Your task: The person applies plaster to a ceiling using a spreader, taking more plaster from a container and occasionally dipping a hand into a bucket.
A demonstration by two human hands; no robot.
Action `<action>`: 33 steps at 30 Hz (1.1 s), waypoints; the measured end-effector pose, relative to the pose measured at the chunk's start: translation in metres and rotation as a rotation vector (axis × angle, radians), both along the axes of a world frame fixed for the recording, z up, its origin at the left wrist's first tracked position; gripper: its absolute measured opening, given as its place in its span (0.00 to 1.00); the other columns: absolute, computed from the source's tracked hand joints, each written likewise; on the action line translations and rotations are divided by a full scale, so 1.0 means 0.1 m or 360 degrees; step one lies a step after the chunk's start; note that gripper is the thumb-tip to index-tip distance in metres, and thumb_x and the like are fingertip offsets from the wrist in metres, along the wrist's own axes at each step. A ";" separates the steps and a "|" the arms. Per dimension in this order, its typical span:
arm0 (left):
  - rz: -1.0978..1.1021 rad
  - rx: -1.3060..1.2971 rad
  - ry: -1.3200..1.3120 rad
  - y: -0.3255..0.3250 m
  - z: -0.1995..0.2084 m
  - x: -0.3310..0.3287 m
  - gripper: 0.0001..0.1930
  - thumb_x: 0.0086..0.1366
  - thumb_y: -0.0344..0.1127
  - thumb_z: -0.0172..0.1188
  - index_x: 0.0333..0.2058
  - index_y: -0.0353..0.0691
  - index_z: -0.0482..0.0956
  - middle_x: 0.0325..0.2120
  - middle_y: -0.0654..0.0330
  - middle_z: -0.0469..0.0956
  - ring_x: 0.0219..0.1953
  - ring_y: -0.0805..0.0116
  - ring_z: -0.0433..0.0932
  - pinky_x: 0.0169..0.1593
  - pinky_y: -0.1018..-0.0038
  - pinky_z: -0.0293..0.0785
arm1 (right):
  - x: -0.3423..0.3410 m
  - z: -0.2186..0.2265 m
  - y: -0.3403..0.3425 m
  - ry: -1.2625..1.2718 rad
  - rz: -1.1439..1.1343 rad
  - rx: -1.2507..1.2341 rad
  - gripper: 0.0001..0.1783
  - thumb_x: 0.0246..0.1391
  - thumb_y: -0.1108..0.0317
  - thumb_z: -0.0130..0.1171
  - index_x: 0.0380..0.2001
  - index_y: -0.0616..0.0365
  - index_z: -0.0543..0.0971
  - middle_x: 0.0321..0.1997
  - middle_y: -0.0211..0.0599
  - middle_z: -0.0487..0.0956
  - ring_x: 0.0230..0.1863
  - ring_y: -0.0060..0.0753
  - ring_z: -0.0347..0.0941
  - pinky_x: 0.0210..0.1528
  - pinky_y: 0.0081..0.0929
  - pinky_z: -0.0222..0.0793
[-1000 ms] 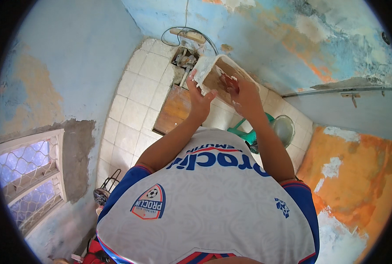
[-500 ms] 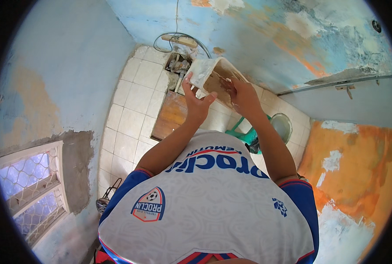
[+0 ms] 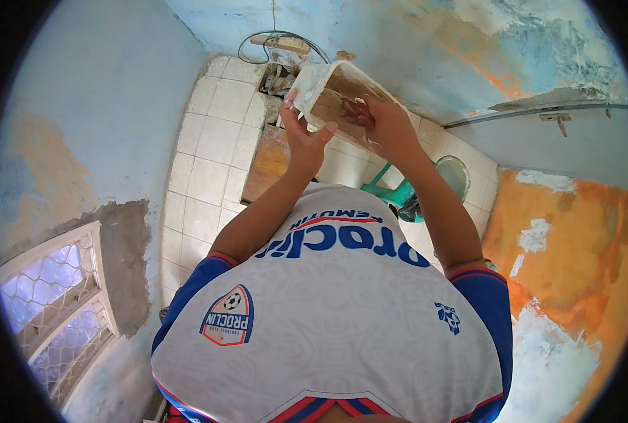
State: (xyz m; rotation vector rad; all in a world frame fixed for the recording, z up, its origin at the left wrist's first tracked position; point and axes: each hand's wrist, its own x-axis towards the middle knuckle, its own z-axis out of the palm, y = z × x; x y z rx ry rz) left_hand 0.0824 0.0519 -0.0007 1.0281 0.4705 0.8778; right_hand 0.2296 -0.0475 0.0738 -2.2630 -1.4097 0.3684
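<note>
One pale rectangular tub (image 3: pixel 311 83), between the hands, long axis slanting far-left to near-right: left hand (image 3: pixel 305 144), half-open, gripping its left end; right hand (image 3: pixel 393 132), curled round a reddish-brown piece (image 3: pixel 356 110) inside.

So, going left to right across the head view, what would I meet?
Window, grey patch, left hand on a tub, right hand at its opening, orange wall.

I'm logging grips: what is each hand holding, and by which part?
Left hand: the whitish container, by its near-left corner. Right hand: apparently a reddish object inside it; the gripped part is hidden.
</note>
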 end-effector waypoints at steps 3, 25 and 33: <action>0.0091 0.0138 0.0131 -0.03 -0.08 0.00 0.49 0.51 0.23 0.67 0.68 0.40 0.47 0.61 0.50 0.62 0.63 0.58 0.65 0.64 0.64 0.67 | -0.07 0.04 -0.02 -0.0123 -0.0100 0.0144 0.13 0.56 0.73 0.55 0.45 0.57 0.78 0.32 0.54 0.81 0.37 0.60 0.79 0.40 0.51 0.74; -0.0121 0.0068 -0.0020 -0.10 -0.10 0.13 0.52 0.50 0.24 0.71 0.69 0.42 0.47 0.62 0.51 0.58 0.64 0.57 0.64 0.60 0.64 0.75 | 0.01 -0.24 -0.17 0.0217 -0.0173 0.0364 0.10 0.55 0.72 0.58 0.41 0.57 0.80 0.33 0.54 0.81 0.37 0.62 0.78 0.40 0.51 0.73; -0.0126 0.0408 -0.0078 -0.11 0.04 0.11 0.57 0.47 0.29 0.74 0.70 0.42 0.44 0.62 0.50 0.57 0.65 0.56 0.62 0.66 0.61 0.67 | -0.02 -0.08 -0.27 0.0108 -0.0305 0.0454 0.11 0.56 0.73 0.55 0.42 0.56 0.79 0.34 0.53 0.82 0.38 0.60 0.79 0.41 0.51 0.74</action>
